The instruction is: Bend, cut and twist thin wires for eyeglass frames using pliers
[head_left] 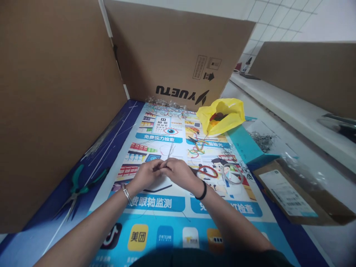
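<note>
My left hand (146,174) and my right hand (180,172) meet above the printed mat (187,205). The fingers of both are closed together around a small bundle of thin wires (170,150), whose loose ends fan out upward, away from me. The lower part of the bundle is hidden by my fingers. Just right of my right hand lie a red cord loop (208,171) and a grey ring-shaped coil (232,173). Beyond them rests a small pair of scissors (198,142) with yellow handles.
Green-handled pliers (80,190) and long straight wires (104,135) lie at the left. A yellow bag (219,116), a teal box (251,148) of tangled wire and an opened brown carton (303,196) stand at the right. Cardboard panels (172,48) wall the back and left. Wire scraps (167,106) line the back.
</note>
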`<action>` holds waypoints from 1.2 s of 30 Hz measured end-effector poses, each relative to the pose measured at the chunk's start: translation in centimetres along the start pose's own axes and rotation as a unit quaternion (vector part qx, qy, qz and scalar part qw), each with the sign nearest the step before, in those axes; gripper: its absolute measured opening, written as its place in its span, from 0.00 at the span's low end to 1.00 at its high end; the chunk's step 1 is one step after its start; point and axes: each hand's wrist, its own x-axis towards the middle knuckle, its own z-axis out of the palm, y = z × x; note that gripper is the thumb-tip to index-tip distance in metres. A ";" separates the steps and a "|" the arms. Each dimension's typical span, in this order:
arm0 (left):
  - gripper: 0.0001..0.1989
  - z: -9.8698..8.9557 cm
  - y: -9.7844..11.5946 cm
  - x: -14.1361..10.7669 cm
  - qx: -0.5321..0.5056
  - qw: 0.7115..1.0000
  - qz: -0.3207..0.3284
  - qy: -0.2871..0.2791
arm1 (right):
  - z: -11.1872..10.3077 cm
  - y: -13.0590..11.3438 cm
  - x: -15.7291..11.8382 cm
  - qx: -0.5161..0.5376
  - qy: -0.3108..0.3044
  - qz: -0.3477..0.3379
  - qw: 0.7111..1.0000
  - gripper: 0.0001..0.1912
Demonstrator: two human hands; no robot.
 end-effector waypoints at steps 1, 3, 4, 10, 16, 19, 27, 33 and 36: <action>0.06 0.0 -0.1 0.0 -0.001 1.000 -0.002 0.009 | -0.1 -0.1 0.0 -0.002 0.005 0.005 1.000 0.05; 0.12 -0.1 -0.2 0.1 -0.007 1.000 -0.008 0.017 | -0.3 -0.1 0.0 0.012 0.018 0.004 1.000 0.06; 0.15 -0.1 -0.3 0.1 -0.011 1.000 -0.011 0.013 | -0.4 -0.1 0.0 0.026 0.023 -0.001 0.999 0.06; 0.08 -0.1 -0.6 0.1 -0.015 1.000 0.003 -0.010 | -0.2 -0.1 0.0 0.051 0.031 -0.024 0.998 0.06; 0.05 -0.2 -1.1 0.3 -0.049 0.998 0.014 -0.029 | 0.3 -0.2 -0.1 0.020 0.044 -0.049 0.998 0.07; 0.08 -0.3 -1.3 0.3 -0.060 0.997 0.028 -0.030 | 0.5 -0.1 -0.2 -0.010 0.048 -0.084 0.995 0.08; 0.10 -0.4 -0.3 0.2 -0.062 0.996 0.001 -0.057 | 0.8 0.9 0.1 0.042 0.080 -0.056 0.994 0.09; 0.14 0.0 -0.1 0.1 -0.090 0.994 -0.024 -0.063 | 0.4 1.3 0.2 0.141 0.080 -0.022 0.986 0.08; 0.16 0.1 0.3 0.1 -0.112 0.990 -0.043 -0.067 | 0.3 1.2 0.3 0.201 0.079 -0.005 0.976 0.08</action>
